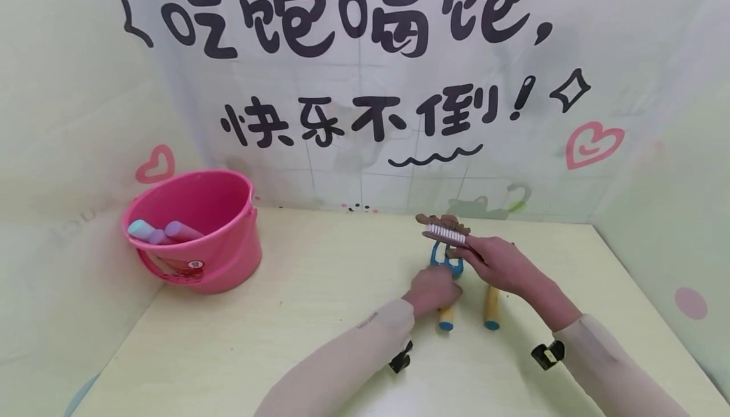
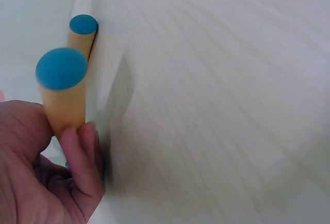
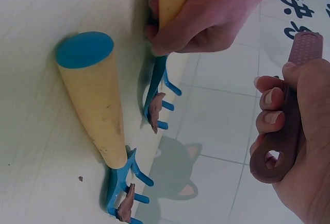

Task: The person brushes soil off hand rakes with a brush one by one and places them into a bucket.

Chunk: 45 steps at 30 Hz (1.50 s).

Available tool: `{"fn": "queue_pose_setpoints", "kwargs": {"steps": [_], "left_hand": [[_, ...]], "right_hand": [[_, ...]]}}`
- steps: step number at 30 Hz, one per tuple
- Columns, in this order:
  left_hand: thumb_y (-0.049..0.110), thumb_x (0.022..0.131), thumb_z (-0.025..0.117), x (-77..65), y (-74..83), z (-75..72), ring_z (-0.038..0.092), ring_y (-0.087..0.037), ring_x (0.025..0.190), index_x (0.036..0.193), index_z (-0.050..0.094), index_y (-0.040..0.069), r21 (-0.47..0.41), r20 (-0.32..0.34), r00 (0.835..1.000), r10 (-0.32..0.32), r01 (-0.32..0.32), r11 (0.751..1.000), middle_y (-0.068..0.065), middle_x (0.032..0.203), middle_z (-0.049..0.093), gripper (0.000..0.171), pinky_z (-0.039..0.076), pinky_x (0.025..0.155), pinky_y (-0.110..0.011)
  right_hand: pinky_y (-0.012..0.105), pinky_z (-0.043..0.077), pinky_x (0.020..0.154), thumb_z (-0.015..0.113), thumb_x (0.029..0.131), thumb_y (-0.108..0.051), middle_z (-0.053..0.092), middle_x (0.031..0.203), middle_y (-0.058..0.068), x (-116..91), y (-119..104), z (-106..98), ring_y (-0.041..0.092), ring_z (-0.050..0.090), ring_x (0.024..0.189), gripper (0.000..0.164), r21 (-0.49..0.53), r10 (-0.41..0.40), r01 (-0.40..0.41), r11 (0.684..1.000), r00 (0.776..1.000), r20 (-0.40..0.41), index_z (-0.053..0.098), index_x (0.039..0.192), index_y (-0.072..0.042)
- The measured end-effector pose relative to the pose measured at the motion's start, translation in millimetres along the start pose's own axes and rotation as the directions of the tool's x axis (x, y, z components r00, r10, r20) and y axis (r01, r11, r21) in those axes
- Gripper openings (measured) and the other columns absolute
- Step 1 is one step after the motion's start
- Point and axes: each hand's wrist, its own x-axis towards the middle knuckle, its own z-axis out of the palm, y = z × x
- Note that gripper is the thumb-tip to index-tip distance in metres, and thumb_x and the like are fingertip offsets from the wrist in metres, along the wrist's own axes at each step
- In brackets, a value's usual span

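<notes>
My left hand (image 1: pixel 432 289) grips the wooden handle (image 2: pixel 64 103) of a small blue hand rake (image 1: pixel 454 269), whose blue butt end points toward me. Brown clumps (image 3: pixel 155 113) stick to its tines in the right wrist view. In my right hand (image 1: pixel 502 266) is a brown brush (image 1: pixel 443 236), its white bristles turned up and its head overlapping the rake's far end in the head view. The fingers wrap round the brush handle (image 3: pixel 290 126). Just right of the held rake lies a second hand rake (image 1: pixel 492 310) with a wooden handle, brown clumps on its blue tines too.
A pink bucket (image 1: pixel 234 249) stands at the back left, with several pastel tube-like pieces (image 1: pixel 181 230) inside. A decorated wall sheet (image 1: pixel 319 182) rises behind the pale table (image 1: pixel 274 341). A small brown crumb (image 3: pixel 80 178) lies beside the second rake.
</notes>
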Motion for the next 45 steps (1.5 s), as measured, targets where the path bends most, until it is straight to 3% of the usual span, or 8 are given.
{"fn": "queue_pose_setpoints", "kwargs": {"steps": [4, 9, 14, 22, 33, 45], "left_hand": [[0.032, 0.085, 0.057, -4.7, -18.6, -6.4, 0.048, -0.013, 0.049, 0.064, 0.053, 0.016, -0.057, -0.039, 0.999, -0.011, 0.009, 0.998, 0.001, 0.060, 0.051, 0.028, 0.039, 0.042, -0.029], [0.033, 0.087, 0.053, -16.3, -44.5, -20.1, 0.047, -0.013, 0.046, 0.063, 0.052, 0.014, -0.117, -0.085, 0.996, -0.028, 0.018, 0.993, 0.001, 0.056, 0.050, 0.031, 0.038, 0.040, -0.029], [0.032, 0.090, 0.053, -28.3, -63.2, -31.6, 0.048, -0.013, 0.046, 0.073, 0.050, 0.011, -0.203, -0.142, 0.988, -0.058, 0.028, 0.979, 0.000, 0.059, 0.051, 0.026, 0.038, 0.041, -0.028], [0.027, 0.091, 0.053, -41.1, -76.1, -37.7, 0.052, -0.010, 0.046, 0.080, 0.051, 0.011, -0.350, -0.242, 0.969, -0.045, -0.044, 0.936, 0.007, 0.058, 0.055, 0.019, 0.042, 0.042, -0.027], [0.023, 0.094, 0.051, -49.8, -90.9, -51.5, 0.058, -0.012, 0.047, 0.089, 0.051, 0.005, -0.509, -0.235, 0.971, -0.036, -0.091, 0.856, 0.001, 0.061, 0.059, 0.018, 0.048, 0.043, -0.027], [0.022, 0.095, 0.052, -57.6, -104.1, -57.5, 0.060, -0.015, 0.049, 0.093, 0.050, 0.002, -0.576, -0.218, 0.971, -0.095, -0.050, 0.816, -0.003, 0.065, 0.060, 0.020, 0.050, 0.046, -0.029]], "right_hand": [[0.028, 0.036, 0.047, 0.053, 0.096, -0.031, 0.041, 0.058, -0.010, 2, 3, 2, 0.007, 0.040, 0.049, 0.020, -0.001, 0.001, -0.001, 1.000, 1.000, -0.004, 0.062, 0.110, -0.020], [0.027, 0.036, 0.046, 0.055, 0.095, -0.028, 0.043, 0.060, -0.010, 4, 7, 4, 0.006, 0.039, 0.050, 0.015, 0.030, 0.015, -0.015, 0.999, 1.000, -0.014, 0.057, 0.088, -0.015], [0.026, 0.035, 0.045, 0.052, 0.096, -0.034, 0.040, 0.058, -0.009, 7, 10, 10, 0.006, 0.037, 0.048, 0.022, 0.052, 0.026, -0.026, 0.998, 1.000, 0.007, 0.056, 0.086, -0.015], [0.026, 0.035, 0.046, 0.051, 0.096, -0.035, 0.042, 0.060, -0.009, 11, 6, 15, 0.007, 0.038, 0.049, 0.021, 0.047, 0.039, -0.040, 0.998, 0.999, 0.026, 0.058, 0.092, -0.015], [0.026, 0.033, 0.044, 0.053, 0.096, -0.028, 0.041, 0.058, -0.009, 14, 1, 15, 0.006, 0.036, 0.048, 0.015, 0.049, 0.013, -0.013, 0.999, 1.000, 0.008, 0.057, 0.088, -0.016], [0.027, 0.035, 0.044, 0.054, 0.096, -0.027, 0.043, 0.060, -0.010, 17, -3, 14, 0.006, 0.038, 0.048, 0.014, 0.051, -0.007, 0.007, 0.999, 1.000, -0.001, 0.058, 0.091, -0.016]]}}
